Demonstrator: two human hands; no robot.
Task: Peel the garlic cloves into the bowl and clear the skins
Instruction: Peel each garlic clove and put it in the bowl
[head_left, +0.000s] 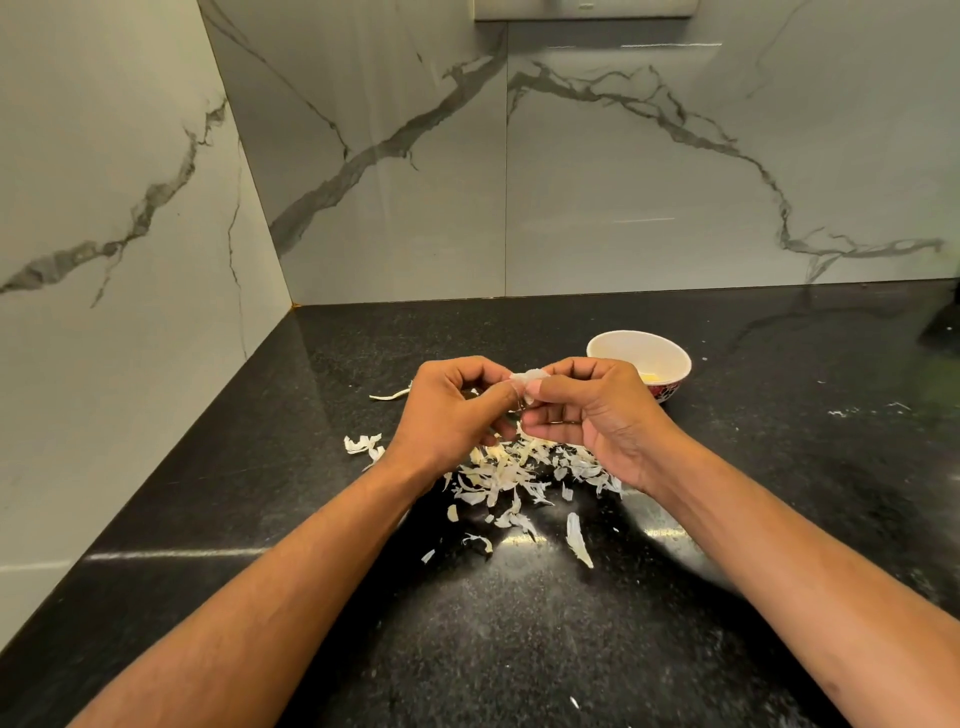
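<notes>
On the black counter (727, 597), a pile of skins (511, 475) lies at centre, a white bowl (641, 348) at 1 o'clock of it, just behind the right hand (597, 410). Left hand (452, 410) at 9 o'clock of the right; both pinch one clove (529, 383) between fingertips, above the skins.
</notes>
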